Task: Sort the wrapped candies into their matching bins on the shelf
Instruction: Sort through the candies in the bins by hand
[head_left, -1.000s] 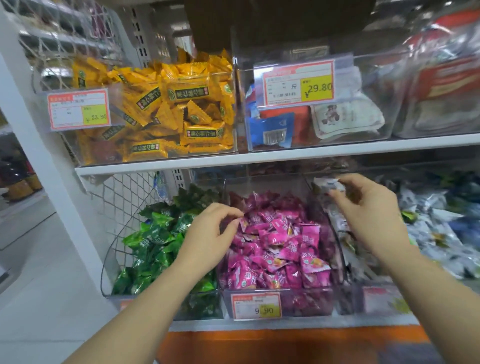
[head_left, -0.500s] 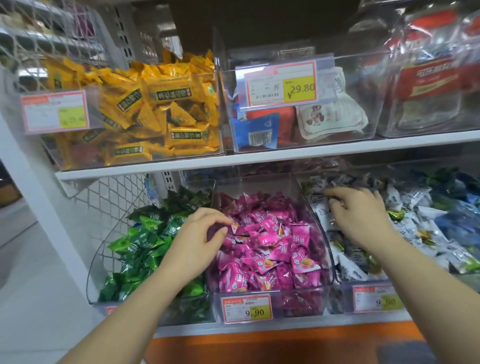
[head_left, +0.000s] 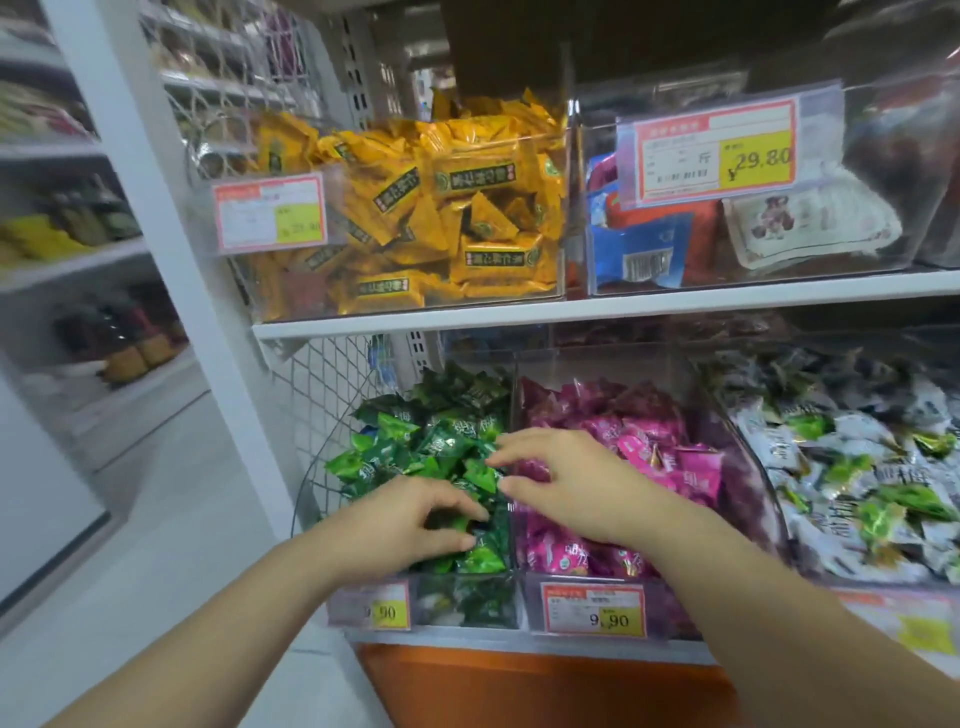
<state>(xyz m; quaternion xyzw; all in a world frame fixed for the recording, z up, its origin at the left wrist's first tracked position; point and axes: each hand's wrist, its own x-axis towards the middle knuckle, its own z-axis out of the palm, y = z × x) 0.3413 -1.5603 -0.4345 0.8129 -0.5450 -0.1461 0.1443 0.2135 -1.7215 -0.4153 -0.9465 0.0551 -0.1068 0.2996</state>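
Observation:
On the lower shelf, a clear bin (head_left: 470, 603) at the left holds green wrapped candies (head_left: 410, 441). A middle bin (head_left: 670, 608) holds pink candies (head_left: 649, 431). At the right lie white-and-green candies (head_left: 857, 467). My left hand (head_left: 405, 525) is low over the front of the green pile, with thumb and fingers curled round a dark green candy (head_left: 452, 519). My right hand (head_left: 566, 483) reaches across from above the pink bin. Its spread fingertips are over the green pile's right edge, next to a bright green candy (head_left: 480, 475).
The upper shelf (head_left: 675, 304) carries a bin of yellow candies (head_left: 467, 208) and a clear bin of larger packets (head_left: 810, 228) with a 29.80 price tag. Price tags reading 9.90 front the lower bins. A white upright post (head_left: 171, 260) and wire mesh stand left of the green bin.
My left hand moved from the pink bin's edge down into the green bin. My right hand left the white-candy bin and swung left across the pink bin to the green pile.

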